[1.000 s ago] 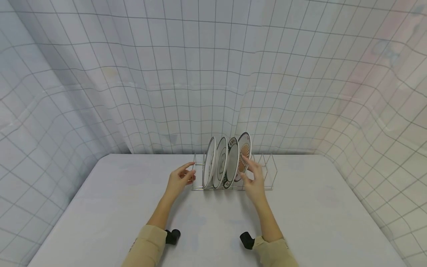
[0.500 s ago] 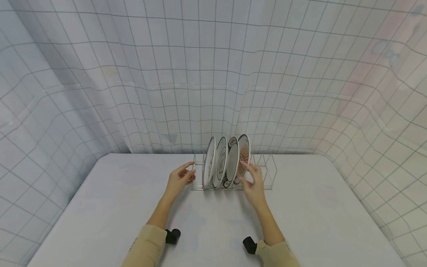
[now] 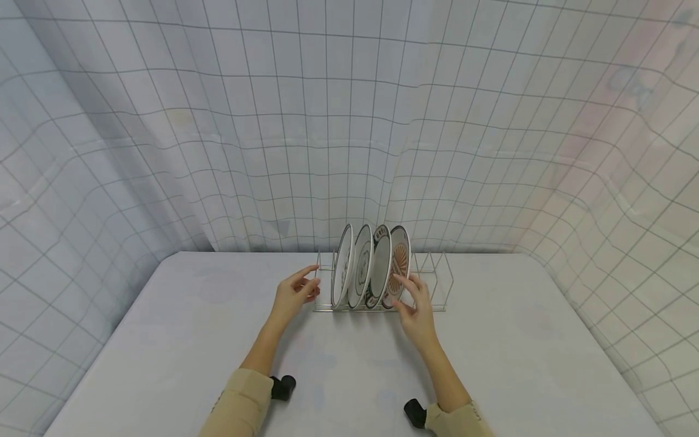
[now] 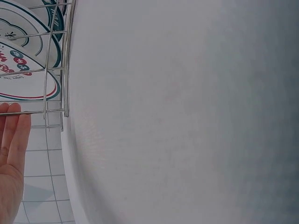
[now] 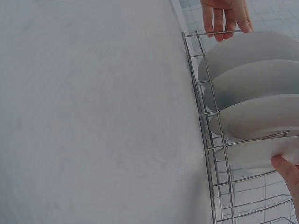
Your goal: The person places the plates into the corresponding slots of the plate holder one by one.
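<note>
A wire dish rack [image 3: 440,310] holds several plates upright in a row. My left hand [image 3: 292,297] grips the rack's left end wire; its fingertips [image 4: 10,109] lie at that wire in the left wrist view. The rightmost plate [image 3: 401,249], with an orange fan pattern and a dark rim, stands in a slot. My right hand [image 3: 417,312] pinches its near edge between thumb and fingers. In the right wrist view, the thumb [image 5: 287,172] presses the plate's white back [image 5: 247,151]. The fingers on its patterned face are hidden there.
Left of the held plate stand a plate with a dark patterned rim [image 3: 380,264], a plate with ring markings [image 3: 361,267] and a leftmost white plate [image 3: 342,267]. The rack is on a white table [image 3: 349,376]. A gridded curtain [image 3: 349,133] hangs close behind.
My right hand has moved down and slightly toward me, lowering the rightmost plate until its top is level with the other plates. My left hand has stayed on the rack.
</note>
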{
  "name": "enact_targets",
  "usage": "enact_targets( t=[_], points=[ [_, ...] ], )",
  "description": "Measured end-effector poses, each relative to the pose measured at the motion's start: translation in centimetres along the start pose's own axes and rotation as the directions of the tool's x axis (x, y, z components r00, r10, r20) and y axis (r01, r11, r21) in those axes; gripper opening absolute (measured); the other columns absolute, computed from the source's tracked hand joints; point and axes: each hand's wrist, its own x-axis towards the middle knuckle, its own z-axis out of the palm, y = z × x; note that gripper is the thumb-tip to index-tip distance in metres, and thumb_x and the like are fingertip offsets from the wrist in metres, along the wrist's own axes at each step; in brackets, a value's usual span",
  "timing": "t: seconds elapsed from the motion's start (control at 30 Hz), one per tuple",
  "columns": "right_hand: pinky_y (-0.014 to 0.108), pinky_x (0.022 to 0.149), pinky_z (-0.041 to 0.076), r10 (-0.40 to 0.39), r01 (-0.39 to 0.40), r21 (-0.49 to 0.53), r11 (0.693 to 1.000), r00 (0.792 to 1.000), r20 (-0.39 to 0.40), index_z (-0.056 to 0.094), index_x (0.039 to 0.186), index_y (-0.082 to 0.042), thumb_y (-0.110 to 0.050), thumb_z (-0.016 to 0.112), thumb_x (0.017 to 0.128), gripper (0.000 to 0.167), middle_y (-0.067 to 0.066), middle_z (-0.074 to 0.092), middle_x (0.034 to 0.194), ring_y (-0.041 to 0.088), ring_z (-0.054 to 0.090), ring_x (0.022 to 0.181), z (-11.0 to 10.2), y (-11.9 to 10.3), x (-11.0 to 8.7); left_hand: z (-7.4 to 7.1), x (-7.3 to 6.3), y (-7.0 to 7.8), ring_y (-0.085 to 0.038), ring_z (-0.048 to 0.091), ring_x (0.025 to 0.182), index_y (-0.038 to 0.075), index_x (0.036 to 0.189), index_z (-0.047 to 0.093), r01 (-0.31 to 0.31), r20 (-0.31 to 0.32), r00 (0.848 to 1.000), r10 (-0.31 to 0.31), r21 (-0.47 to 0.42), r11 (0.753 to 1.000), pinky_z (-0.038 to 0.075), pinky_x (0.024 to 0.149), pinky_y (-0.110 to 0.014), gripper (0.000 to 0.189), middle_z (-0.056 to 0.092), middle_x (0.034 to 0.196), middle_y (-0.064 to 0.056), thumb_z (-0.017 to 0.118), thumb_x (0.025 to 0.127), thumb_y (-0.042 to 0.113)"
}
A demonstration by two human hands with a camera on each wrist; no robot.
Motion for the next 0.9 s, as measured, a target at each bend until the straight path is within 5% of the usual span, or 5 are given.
enact_targets(
  t=[0.2, 0.43, 0.57, 0.7, 0.9],
  points=[
    [0.039, 0.084, 0.051, -0.051, 0.051, -0.022, 0.998, 0.999, 0.0, 0.051, 0.126, -0.005, 0.013, 0.062, 0.078, 0.053, 0.024, 0.033, 0.13, 0.037, 0.034, 0.122, 0.1, 1.1, -0.2, -0.1, 0.0, -0.1, -0.031, 0.064, 0.077, 0.006, 0.127, 0.054, -0.002, 0.005, 1.0, 0.002, 0.003, 1.0, 0.057, 0.069, -0.03, 0.041, 0.063, 0.083, -0.018, 0.06, 0.089, 0.02],
    [0.04, 0.084, 0.052, -0.062, 0.057, -0.051, 0.997, 0.991, -0.12, 0.043, 0.127, 0.008, 0.014, 0.058, 0.081, 0.048, 0.03, 0.035, 0.133, 0.045, 0.04, 0.117, -0.9, -2.7, -0.2, -0.1, 0.1, 0.4, -0.029, 0.065, 0.08, 0.002, 0.129, 0.051, -0.002, 0.025, 1.0, 0.002, 0.015, 1.0, 0.057, 0.072, -0.033, 0.043, 0.062, 0.088, -0.022, 0.059, 0.09, 0.018],
    [0.024, 0.086, 0.051, -0.1, 0.038, -0.167, 0.985, 0.92, -0.38, 0.046, 0.124, 0.009, 0.01, 0.06, 0.082, 0.044, 0.025, 0.046, 0.123, 0.036, 0.048, 0.108, -2.4, -1.5, 0.2, -0.3, 0.4, 1.0, -0.039, 0.061, 0.089, 0.001, 0.13, 0.048, -0.043, 0.034, 0.999, 0.041, 0.056, 0.998, 0.056, 0.074, -0.033, 0.044, 0.061, 0.095, -0.025, 0.058, 0.09, 0.016],
    [0.028, 0.091, 0.047, -0.035, -0.105, -0.223, 0.969, 0.836, -0.548, 0.048, 0.124, 0.006, 0.002, 0.066, 0.081, 0.047, 0.02, 0.046, 0.118, 0.026, 0.045, 0.105, -3.6, 0.7, 0.4, -0.7, 1.0, 1.5, -0.044, 0.059, 0.091, 0.0, 0.13, 0.048, -0.08, 0.043, 0.996, 0.076, 0.086, 0.993, 0.056, 0.074, -0.032, 0.044, 0.06, 0.1, -0.026, 0.059, 0.09, 0.014],
    [0.046, 0.09, 0.049, 0.087, -0.237, -0.214, 0.948, 0.837, -0.541, 0.047, 0.122, 0.011, -0.002, 0.068, 0.08, 0.049, 0.026, 0.045, 0.113, 0.037, 0.048, 0.103, -4.1, 2.2, 0.7, -1.1, 2.0, 1.8, -0.037, 0.063, 0.084, -0.007, 0.129, 0.046, -0.056, 0.124, 0.991, 0.049, 0.051, 0.997, 0.057, 0.071, -0.033, 0.045, 0.059, 0.102, -0.028, 0.06, 0.088, 0.005]
  ],
)
